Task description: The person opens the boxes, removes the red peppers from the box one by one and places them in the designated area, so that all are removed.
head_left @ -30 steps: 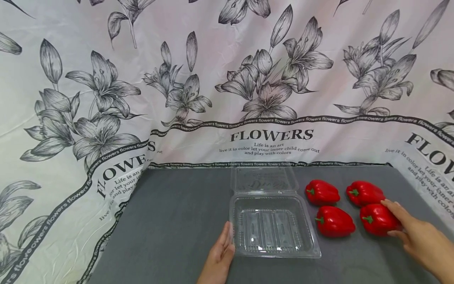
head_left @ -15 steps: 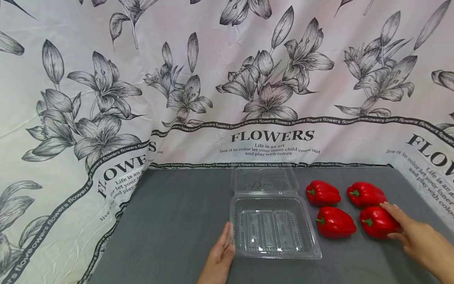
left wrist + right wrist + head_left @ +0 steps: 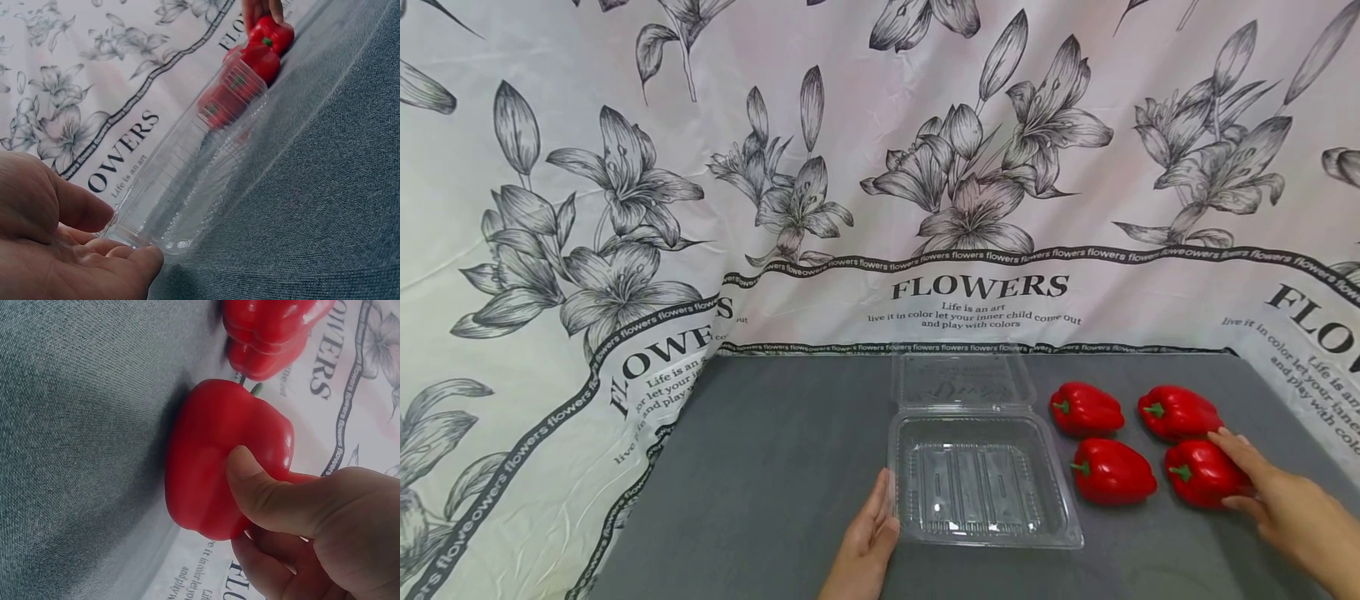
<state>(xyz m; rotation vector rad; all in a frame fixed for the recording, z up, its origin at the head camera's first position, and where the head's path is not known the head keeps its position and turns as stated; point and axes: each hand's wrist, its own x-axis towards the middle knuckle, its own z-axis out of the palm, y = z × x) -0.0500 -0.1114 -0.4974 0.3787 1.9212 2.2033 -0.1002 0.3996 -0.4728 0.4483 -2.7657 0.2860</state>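
Note:
My left hand (image 3: 865,537) holds the left edge of a clear plastic clamshell container (image 3: 973,487), which lies with its lid (image 3: 958,382) folded back. In the left wrist view, the thumb (image 3: 87,209) is at the rim and the fingers lie along the side wall. Over on the right, my right hand (image 3: 1273,492) grips the near-right red bell pepper (image 3: 1204,473), thumb on its near side; the right wrist view shows this pepper (image 3: 212,450) large, its far side and some fingertips hidden. No pepper is inside the container.
Three more red bell peppers lie close by: one near the container's right side (image 3: 1112,472), one behind it (image 3: 1086,409) and one at the back right (image 3: 1178,412). A flower-printed cloth (image 3: 820,308) hangs behind the grey table (image 3: 760,467).

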